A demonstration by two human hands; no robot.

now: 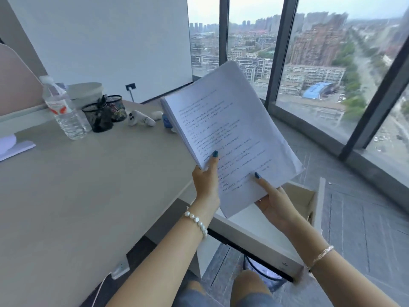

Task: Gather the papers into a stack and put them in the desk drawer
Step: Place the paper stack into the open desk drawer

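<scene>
Gripping a thick stack of white printed papers (pixel 223 129), the left hand (pixel 205 182) and right hand (pixel 274 202) clamp its near edge above the open pale drawer (pixel 309 196) beside the bench (pixel 77 185).

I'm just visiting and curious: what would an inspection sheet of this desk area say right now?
Surface: pale desk, mostly bare in the near part.
Job's things: stack of papers held in the air over the open drawer; not yet inside.
Clutter: water bottle, two mesh pen cups, white controller, loose paper at the desk's left edge.
Grips: left hand and right hand both hold the stack at its lower edge.
Cables: white cable below a socket on the desk's front edge.
Surroundings: floor-to-ceiling windows over a city, grey floor.
</scene>
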